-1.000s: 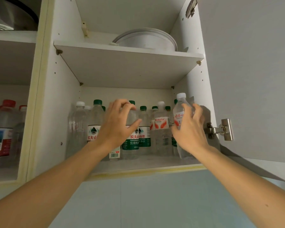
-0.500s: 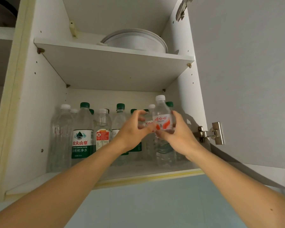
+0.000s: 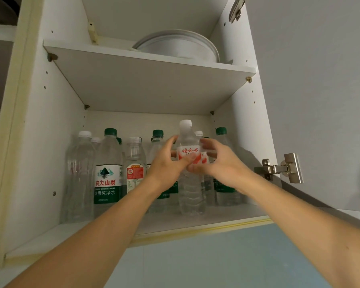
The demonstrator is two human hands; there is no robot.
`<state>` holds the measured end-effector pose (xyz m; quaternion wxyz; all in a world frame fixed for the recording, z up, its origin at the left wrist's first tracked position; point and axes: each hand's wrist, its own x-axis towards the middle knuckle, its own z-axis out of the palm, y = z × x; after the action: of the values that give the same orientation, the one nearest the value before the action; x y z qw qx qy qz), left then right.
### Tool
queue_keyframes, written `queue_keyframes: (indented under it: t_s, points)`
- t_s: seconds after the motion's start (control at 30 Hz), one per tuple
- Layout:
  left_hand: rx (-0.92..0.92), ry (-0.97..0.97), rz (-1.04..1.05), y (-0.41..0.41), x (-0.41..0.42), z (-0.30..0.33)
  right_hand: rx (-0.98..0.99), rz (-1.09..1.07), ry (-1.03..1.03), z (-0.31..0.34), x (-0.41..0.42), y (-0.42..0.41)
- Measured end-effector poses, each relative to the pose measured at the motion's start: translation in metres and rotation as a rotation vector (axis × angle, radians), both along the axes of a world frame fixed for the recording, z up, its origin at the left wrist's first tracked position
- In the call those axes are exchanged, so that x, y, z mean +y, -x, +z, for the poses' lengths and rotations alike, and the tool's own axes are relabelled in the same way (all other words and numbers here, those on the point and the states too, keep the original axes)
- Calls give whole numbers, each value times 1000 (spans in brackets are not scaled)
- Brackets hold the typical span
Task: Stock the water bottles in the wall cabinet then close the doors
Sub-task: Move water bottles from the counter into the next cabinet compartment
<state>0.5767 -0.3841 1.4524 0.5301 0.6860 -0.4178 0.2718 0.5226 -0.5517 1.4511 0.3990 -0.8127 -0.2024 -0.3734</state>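
A clear white-capped water bottle (image 3: 189, 183) with a red and white label stands upright on the lower shelf (image 3: 226, 215) of the open wall cabinet. My left hand (image 3: 168, 165) and my right hand (image 3: 218, 163) both grip it at the label, one on each side. Several other bottles stand behind and beside it: a tall green-labelled one (image 3: 108, 173), a red-labelled one (image 3: 135, 165), a plain clear one (image 3: 80, 175) and a green-capped one (image 3: 223, 183) at the right. The right cabinet door (image 3: 320, 90) is swung open.
A white round dish (image 3: 181, 45) sits on the upper shelf (image 3: 150, 80). A metal hinge (image 3: 283, 168) joins the open door to the cabinet side. A second compartment lies at the far left edge. Pale blue wall runs below the cabinet.
The red-labelled bottle moved from the right side of the shelf toward the middle. My left hand came over from the other bottles and now grips it together with my right hand.
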Motion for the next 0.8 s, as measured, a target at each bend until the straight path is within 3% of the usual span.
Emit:
queue_keyframes:
  t_s: [0.1,0.2,0.3,0.5,0.8]
  points:
    - [-57,-21,96,-6,-1,-2,-47,-170,66,13,-5,0]
    - [-102,-49,179,-7,-1,-5,-150,-330,7,25,-19,-1]
    - [-108,-81,245,-9,0,-6,-97,-501,-23,37,-34,-5]
    - [-168,-122,348,-10,-1,-7,200,-544,43,38,-32,-21]
    - [-165,-124,373,-3,3,-7,220,-582,128,40,-32,2]
